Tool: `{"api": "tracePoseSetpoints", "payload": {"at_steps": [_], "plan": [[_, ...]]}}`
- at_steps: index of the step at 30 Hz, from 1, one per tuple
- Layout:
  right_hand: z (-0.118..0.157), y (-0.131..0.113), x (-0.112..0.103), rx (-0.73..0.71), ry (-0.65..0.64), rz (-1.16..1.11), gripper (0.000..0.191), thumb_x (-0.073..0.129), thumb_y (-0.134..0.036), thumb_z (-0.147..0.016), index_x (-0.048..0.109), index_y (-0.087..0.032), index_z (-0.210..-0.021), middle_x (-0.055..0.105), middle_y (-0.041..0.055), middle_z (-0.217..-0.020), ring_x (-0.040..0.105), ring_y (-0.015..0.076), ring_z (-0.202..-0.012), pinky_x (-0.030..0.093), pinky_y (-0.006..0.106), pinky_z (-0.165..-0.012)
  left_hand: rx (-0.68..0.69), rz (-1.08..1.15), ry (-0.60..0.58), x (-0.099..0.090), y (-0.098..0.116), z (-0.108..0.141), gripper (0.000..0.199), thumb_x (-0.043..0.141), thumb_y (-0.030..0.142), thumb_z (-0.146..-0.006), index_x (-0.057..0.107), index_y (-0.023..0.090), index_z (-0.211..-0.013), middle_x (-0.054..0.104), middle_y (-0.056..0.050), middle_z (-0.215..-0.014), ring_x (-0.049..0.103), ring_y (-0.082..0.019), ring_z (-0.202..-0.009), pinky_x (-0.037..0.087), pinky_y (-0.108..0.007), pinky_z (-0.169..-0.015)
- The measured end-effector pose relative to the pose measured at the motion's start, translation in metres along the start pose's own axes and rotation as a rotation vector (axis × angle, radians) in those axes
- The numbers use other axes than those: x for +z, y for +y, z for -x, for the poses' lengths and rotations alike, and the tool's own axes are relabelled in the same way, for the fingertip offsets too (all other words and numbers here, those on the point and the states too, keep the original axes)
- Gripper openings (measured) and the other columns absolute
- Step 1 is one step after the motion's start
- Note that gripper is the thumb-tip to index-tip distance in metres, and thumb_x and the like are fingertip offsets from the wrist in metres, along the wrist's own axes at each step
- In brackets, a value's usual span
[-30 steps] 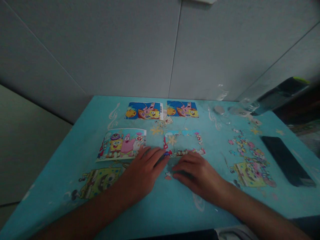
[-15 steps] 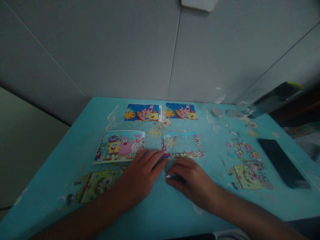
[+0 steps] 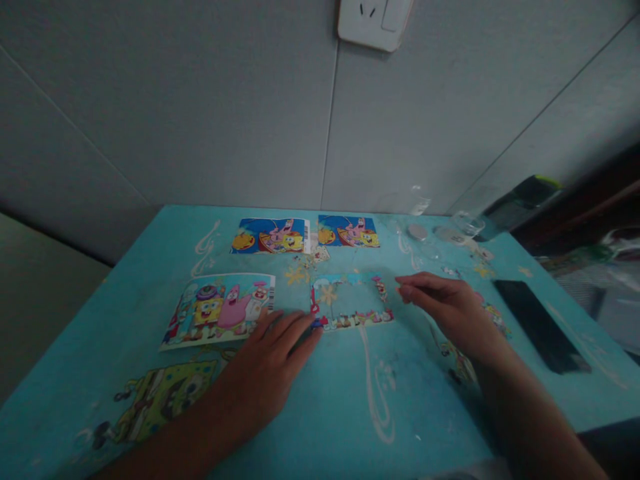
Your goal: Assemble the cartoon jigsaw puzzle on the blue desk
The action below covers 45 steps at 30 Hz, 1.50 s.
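Observation:
A rectangular ring of joined puzzle pieces point(image 3: 357, 321) lies on the table, its middle showing the blue tablecloth. My left hand point(image 3: 280, 353) lies with fingers spread, fingertips at the lower left corner of that ring and beside the picture card with the pink starfish point(image 3: 233, 310). To the right of the ring is my right hand point(image 3: 445, 303), raised, with thumb and fingers pinched together; something small and pale seems to be between the tips, too small to make out. Loose puzzle pieces point(image 3: 495, 315) show partly behind my right hand.
At the back lie a blue picture card point(image 3: 270, 235) and a finished-looking blue picture point(image 3: 349, 231). A round lid point(image 3: 417, 231) and clear containers point(image 3: 467, 224) stand back right. A dark flat phone-like object point(image 3: 543, 325) lies at the right. A socket point(image 3: 375, 20) is on the wall.
My right hand has moved from below the puzzle ring up and to the right, beside its right edge. My left hand stays at the lower left corner. The camera view has shifted.

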State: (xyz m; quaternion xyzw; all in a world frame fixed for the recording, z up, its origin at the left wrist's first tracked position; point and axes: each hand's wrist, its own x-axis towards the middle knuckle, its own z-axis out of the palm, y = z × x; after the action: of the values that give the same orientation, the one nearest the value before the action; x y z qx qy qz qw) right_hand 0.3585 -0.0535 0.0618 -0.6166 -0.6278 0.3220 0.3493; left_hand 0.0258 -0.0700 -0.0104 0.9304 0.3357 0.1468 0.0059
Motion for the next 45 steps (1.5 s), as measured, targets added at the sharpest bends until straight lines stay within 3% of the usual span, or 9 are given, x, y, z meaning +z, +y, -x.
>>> {"api": "tracePoseSetpoints", "payload": {"at_steps": [6,11,19,32,38,45], "plan": [[-0.008,0.019,-0.01,0.037,-0.058,0.116,0.026,0.069,-0.044,-0.091,0.081,-0.028,-0.107,0.08,0.004,-0.107,0.073,0.0239,-0.094,0.057,0.04,-0.086,-0.002,0.005,-0.018,0.001,-0.001,0.001,0.061,0.04,-0.004,-0.09,0.055,0.022,-0.143,0.054,-0.01,-0.146,0.048,-0.031,-0.133,0.037,-0.06,-0.113],[-0.01,0.023,-0.008,0.071,-0.068,0.137,0.028,0.072,-0.045,-0.087,0.082,-0.026,-0.105,0.081,0.004,-0.103,0.074,0.0245,-0.089,0.058,0.041,-0.084,0.002,-0.008,-0.019,-0.001,-0.001,0.0,0.06,0.041,-0.003,-0.089,0.057,0.022,-0.141,0.055,-0.011,-0.146,0.049,-0.03,-0.132,0.038,-0.059,-0.113],[-0.01,0.022,-0.004,0.063,-0.107,-0.006,0.033,0.073,-0.042,-0.086,0.079,-0.024,-0.113,0.081,0.0039,-0.099,0.075,0.0229,-0.087,0.06,0.039,-0.083,-0.012,-0.007,0.001,0.002,0.0,0.0,0.058,0.041,-0.002,-0.091,0.058,0.023,-0.14,0.055,-0.01,-0.145,0.05,-0.03,-0.131,0.038,-0.058,-0.113],[-0.012,0.02,-0.006,0.173,-0.145,-0.167,0.027,0.074,-0.045,-0.086,0.072,-0.019,-0.093,0.08,0.0089,-0.096,0.076,0.0229,-0.091,0.059,0.038,-0.087,-0.01,-0.004,-0.021,0.001,0.0,0.001,0.06,0.041,-0.003,-0.091,0.056,0.023,-0.143,0.053,-0.01,-0.147,0.049,-0.031,-0.132,0.036,-0.06,-0.114],[-0.011,0.025,-0.006,0.122,-0.148,-0.18,0.026,0.073,-0.045,-0.088,0.071,-0.019,-0.093,0.079,0.0074,-0.099,0.073,0.0205,-0.093,0.056,0.036,-0.089,0.006,0.004,0.0,0.0,0.0,0.001,0.059,0.04,-0.003,-0.091,0.056,0.022,-0.142,0.054,-0.011,-0.146,0.05,-0.03,-0.132,0.036,-0.059,-0.113],[-0.012,0.024,-0.006,0.071,-0.126,-0.143,0.028,0.073,-0.047,-0.087,0.071,-0.02,-0.09,0.075,0.0048,-0.092,0.068,0.0182,-0.085,0.055,0.032,-0.08,-0.007,-0.012,-0.015,0.002,0.0,0.001,0.061,0.039,-0.004,-0.091,0.057,0.024,-0.142,0.055,-0.01,-0.146,0.05,-0.03,-0.132,0.037,-0.06,-0.113]]}}
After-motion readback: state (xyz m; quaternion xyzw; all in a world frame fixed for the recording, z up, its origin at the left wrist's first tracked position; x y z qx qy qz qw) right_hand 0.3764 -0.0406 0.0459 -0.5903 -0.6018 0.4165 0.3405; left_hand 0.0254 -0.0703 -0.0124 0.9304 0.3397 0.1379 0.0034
